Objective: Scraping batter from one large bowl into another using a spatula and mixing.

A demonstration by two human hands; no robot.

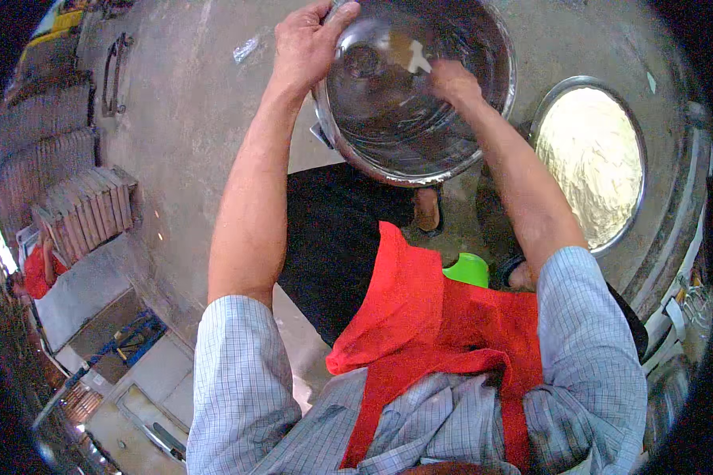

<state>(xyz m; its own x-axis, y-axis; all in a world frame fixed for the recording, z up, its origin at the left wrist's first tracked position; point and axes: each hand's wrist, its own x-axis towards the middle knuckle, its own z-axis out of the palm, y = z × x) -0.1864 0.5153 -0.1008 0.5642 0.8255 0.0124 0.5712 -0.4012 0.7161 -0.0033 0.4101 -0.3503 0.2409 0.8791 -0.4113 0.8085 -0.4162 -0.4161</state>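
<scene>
A large, deep round metal bowl (386,113) is tilted before me, its opening facing me. My left hand (309,44) grips its rim at the upper left, thumb along the edge. Inside the bowl is my right hand (453,80), blurred, its fingers curled at a pale flat piece (417,58) that looks like a scraper. Whitish smears streak the bowl's inner wall and lower rim. To the right on the floor stands a wide metal basin (643,172) full of a creamy, pale batter or dough (591,166).
A bright green plastic object (468,271) shows between my feet, partly behind my red apron (410,285). Clear crumpled plastic (246,50) lies on the concrete floor (196,119). At left are stacked grey slabs (86,214) and a person in red (40,270).
</scene>
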